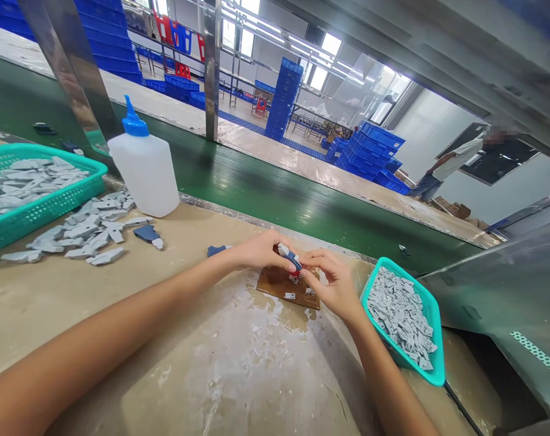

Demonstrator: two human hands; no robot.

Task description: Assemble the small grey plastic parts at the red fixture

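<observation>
Above a wet brown board (275,286), my left hand (266,251) is closed on a dark blue and grey plastic part (293,259). The fingertips of my right hand (331,280) pinch the same part from the other side. Something red shows just under the part. Small grey-white pieces (290,296) lie on the board below my hands. Behind my left wrist, another dark blue part (216,250) rests on the table. A further blue part with a light tip (149,235) lies near the loose grey pieces (91,230).
Teal baskets of grey pieces stand at the left (43,209) and right (426,297). A white bottle with a blue nozzle (145,172) stands at the back left. A green conveyor (275,203) runs behind the table (188,363). Beyond it, a person (454,162) stands at the right.
</observation>
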